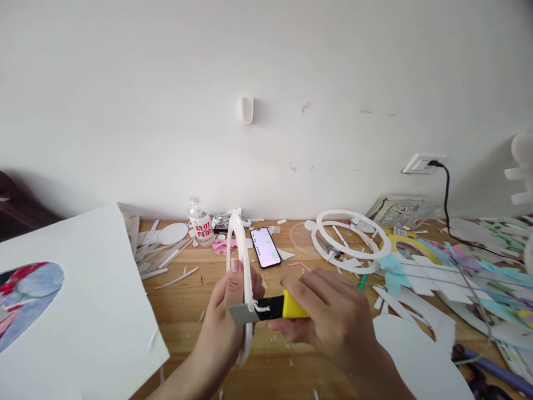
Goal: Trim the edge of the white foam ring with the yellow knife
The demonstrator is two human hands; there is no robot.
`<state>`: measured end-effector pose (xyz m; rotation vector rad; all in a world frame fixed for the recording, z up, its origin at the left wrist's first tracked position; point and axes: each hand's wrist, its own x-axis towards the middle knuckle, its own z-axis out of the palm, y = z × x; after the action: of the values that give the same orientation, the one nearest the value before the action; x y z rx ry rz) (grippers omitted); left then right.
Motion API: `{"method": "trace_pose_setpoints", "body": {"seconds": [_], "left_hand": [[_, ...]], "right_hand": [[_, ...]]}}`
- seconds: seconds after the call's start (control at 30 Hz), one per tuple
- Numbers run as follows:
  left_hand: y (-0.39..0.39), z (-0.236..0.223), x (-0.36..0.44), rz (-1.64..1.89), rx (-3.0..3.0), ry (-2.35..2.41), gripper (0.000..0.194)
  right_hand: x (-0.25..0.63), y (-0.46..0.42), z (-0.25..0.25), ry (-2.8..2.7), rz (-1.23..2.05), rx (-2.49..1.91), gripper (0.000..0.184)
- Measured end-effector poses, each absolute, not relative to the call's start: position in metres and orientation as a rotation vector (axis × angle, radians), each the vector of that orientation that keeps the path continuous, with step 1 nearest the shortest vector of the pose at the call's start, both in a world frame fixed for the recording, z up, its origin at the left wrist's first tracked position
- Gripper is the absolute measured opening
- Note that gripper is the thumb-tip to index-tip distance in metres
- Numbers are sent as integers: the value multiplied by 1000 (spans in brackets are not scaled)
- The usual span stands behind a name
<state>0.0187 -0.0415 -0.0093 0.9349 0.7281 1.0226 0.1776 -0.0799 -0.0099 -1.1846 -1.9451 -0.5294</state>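
- Two hands work nearer than the lit phone (266,247): the left hand (228,305) pinches an upright white ring (245,264) between thumb and fingers, while the right hand (333,319) is curled round a yellow cutter (293,305).
- The cutter's blade (240,314) crosses the ring's edge, nearer than the phone, with ragged white shavings (257,305) there.
- A white sheet (108,311) with a red-and-blue oval lies well left of the phone.
- The phone rests on the worktop (187,328).
- Overlapping loose rings (385,244) lie right of the phone.
- A bottle (202,225) stands left of the phone, slightly farther back.
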Motion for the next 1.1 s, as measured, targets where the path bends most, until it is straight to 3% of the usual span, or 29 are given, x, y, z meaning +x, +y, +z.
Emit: {"method": "trace_pose_setpoints", "body": {"seconds": [0.7,1.1], "left_hand": [[-48,-15,19,985,875,884,50],[-52,-16,21,969,984,968,60]], "right_hand": [[191,-72,-9,-1893,-561,-1186,46],[191,-72,-8,-1868,-560,-1179,45]]}}
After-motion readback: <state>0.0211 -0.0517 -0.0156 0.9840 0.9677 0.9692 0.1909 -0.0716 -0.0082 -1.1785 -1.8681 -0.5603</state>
